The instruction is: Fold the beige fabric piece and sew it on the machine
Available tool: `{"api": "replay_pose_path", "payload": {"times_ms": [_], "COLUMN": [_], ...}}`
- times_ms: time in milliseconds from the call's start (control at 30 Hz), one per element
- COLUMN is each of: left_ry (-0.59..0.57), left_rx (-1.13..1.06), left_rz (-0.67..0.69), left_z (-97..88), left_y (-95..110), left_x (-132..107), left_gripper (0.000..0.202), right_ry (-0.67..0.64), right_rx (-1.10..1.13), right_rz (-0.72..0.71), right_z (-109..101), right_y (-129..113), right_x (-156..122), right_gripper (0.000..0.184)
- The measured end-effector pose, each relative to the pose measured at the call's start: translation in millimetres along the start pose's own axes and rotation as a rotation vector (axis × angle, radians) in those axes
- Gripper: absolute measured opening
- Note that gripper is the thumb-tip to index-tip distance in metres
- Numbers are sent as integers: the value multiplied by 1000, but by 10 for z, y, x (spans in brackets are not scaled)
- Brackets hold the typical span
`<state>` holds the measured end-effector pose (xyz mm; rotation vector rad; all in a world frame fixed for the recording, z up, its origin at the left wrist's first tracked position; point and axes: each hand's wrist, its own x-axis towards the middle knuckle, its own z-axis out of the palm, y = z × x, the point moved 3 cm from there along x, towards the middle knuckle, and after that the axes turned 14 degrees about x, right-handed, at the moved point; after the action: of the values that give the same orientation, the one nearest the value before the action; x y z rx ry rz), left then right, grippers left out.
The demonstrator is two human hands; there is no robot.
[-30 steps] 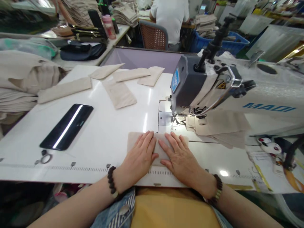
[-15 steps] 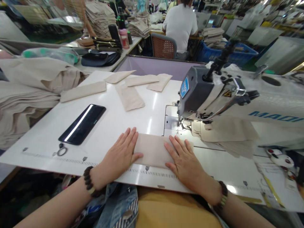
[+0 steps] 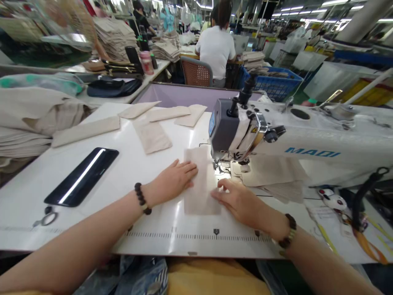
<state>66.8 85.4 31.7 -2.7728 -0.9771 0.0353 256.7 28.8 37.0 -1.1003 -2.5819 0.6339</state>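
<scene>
A rectangular beige fabric piece (image 3: pixel 199 184) lies lengthwise away from me on the white sewing table, just left of the needle area. My left hand (image 3: pixel 175 181) rests flat on its left side, fingers stretched out. At its right edge, my right hand (image 3: pixel 242 203) has bent fingers, with thumb and forefinger closed on the fabric's edge. The sewing machine (image 3: pixel 227 127) stands right behind that hand, its presser foot (image 3: pixel 223 168) lit and close to the fabric. More beige pieces (image 3: pixel 273 172) lie under the machine arm.
Several folded beige pieces (image 3: pixel 153 137) lie at the table's back. A black phone (image 3: pixel 82 176) and a metal ring (image 3: pixel 49 218) are on the left, near a fabric stack (image 3: pixel 24 141). Small tools (image 3: pixel 333 200) lie right. A person in white (image 3: pixel 215 49) sits ahead.
The fabric piece has turned from lying crosswise to pointing away from me, nearer the needle. My right hand has gone from flat to bent fingers at its edge. The view has shifted right.
</scene>
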Motion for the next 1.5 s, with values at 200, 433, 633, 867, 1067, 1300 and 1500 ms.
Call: {"api": "replay_pose_path", "payload": {"times_ms": [200, 433, 633, 867, 1067, 1300, 1500], "left_ry": [-18, 105, 98, 139, 162, 157, 164], "left_rx": [-55, -53, -62, -87, -101, -92, -96], "left_rz": [97, 11, -9, 3, 14, 12, 16], "left_z": [-38, 161, 191, 236, 231, 240, 234], "left_y": [207, 247, 198, 182, 166, 164, 160], "left_x": [407, 452, 520, 537, 543, 554, 554], "left_gripper": [13, 31, 28, 26, 23, 24, 22], "right_ry": [42, 149, 153, 196, 204, 205, 210], "right_rx": [-82, -131, -163, -138, -136, -141, -130], "right_rz": [-96, -62, 17, 12, 28, 39, 51], "right_z": [7, 68, 29, 32, 28, 28, 35], "right_y": [208, 331, 332, 336, 342, 338, 345], "right_x": [57, 24, 80, 67, 81, 90, 93], "right_gripper": [26, 30, 28, 29, 28, 25, 25]}}
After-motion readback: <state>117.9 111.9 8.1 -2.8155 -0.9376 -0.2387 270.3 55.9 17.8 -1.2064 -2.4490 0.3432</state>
